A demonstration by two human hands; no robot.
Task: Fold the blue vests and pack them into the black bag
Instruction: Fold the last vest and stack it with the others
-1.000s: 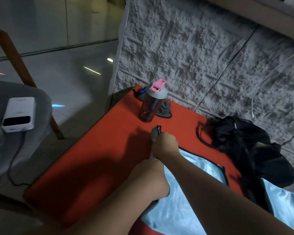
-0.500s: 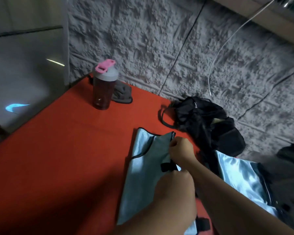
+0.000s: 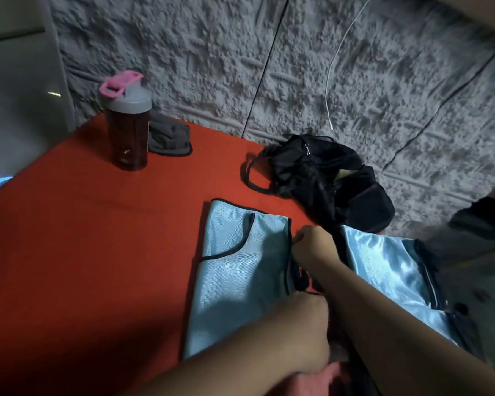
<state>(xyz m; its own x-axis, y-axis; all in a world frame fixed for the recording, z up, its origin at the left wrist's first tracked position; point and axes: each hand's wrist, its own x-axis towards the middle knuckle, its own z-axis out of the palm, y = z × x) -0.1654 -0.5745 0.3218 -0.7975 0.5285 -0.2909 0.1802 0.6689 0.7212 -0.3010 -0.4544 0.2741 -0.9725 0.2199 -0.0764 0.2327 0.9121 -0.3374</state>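
A light blue vest (image 3: pixel 237 270) with black trim lies folded lengthwise on the red table (image 3: pixel 83 238). My right hand (image 3: pixel 312 247) pinches its right edge near the top corner. My left hand (image 3: pixel 297 335) is closed on the same edge lower down, where black straps bunch up. A second, shinier blue vest (image 3: pixel 389 270) lies to the right, partly under my right forearm. The black bag (image 3: pixel 320 172) sits crumpled behind both vests against the wall, its handle loop toward the left.
A dark bottle with a grey and pink lid (image 3: pixel 127 121) stands at the table's back left, a grey cloth (image 3: pixel 169 135) behind it. A white cable (image 3: pixel 330 81) hangs down the rough grey wall above the bag. The table's left edge drops to the floor.
Both hands carried the vest's edge from the left side over to the right, so the vest now lies folded in half. The view swung right, away from the bottle.
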